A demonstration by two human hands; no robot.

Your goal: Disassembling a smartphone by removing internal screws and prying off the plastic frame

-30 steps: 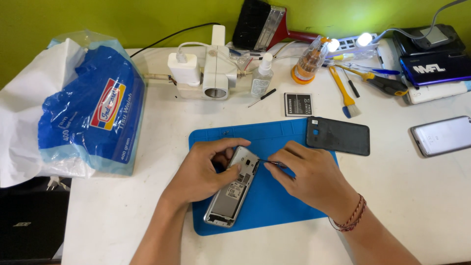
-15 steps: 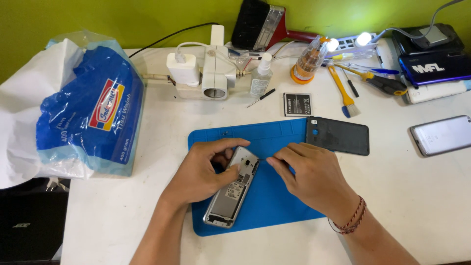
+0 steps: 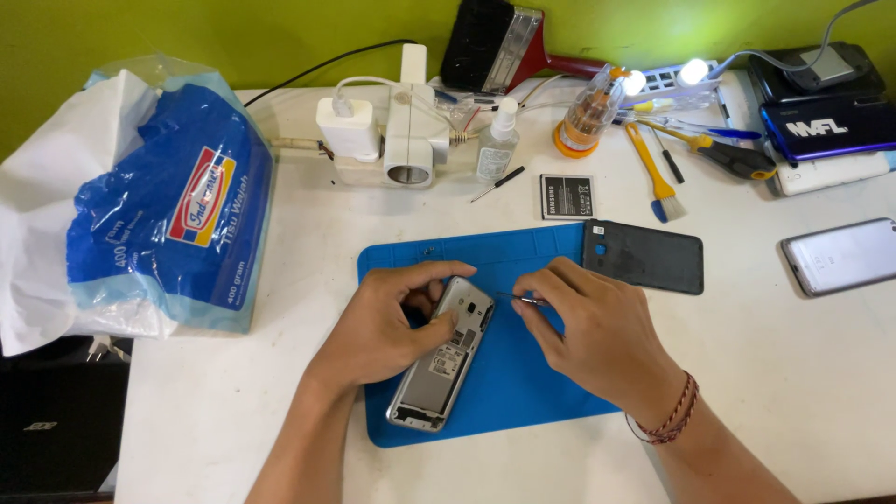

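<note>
A silver phone with its back cover off lies at a slant on a blue work mat. My left hand grips the phone's upper end, thumb on its open back. My right hand pinches a thin metal tool whose tip points at the phone's upper right edge. The dark grey back cover lies at the mat's far right corner. A flat phone battery rests on the white table just beyond the mat.
A blue and white plastic bag fills the left side. At the back stand a white power adapter block, a small spray bottle, an orange-based jar, a yellow brush and screwdrivers. Another phone lies at the right.
My right hand has shifted slightly right and back from the phone, still pinching the thin tool. My left hand keeps its hold on the phone.
</note>
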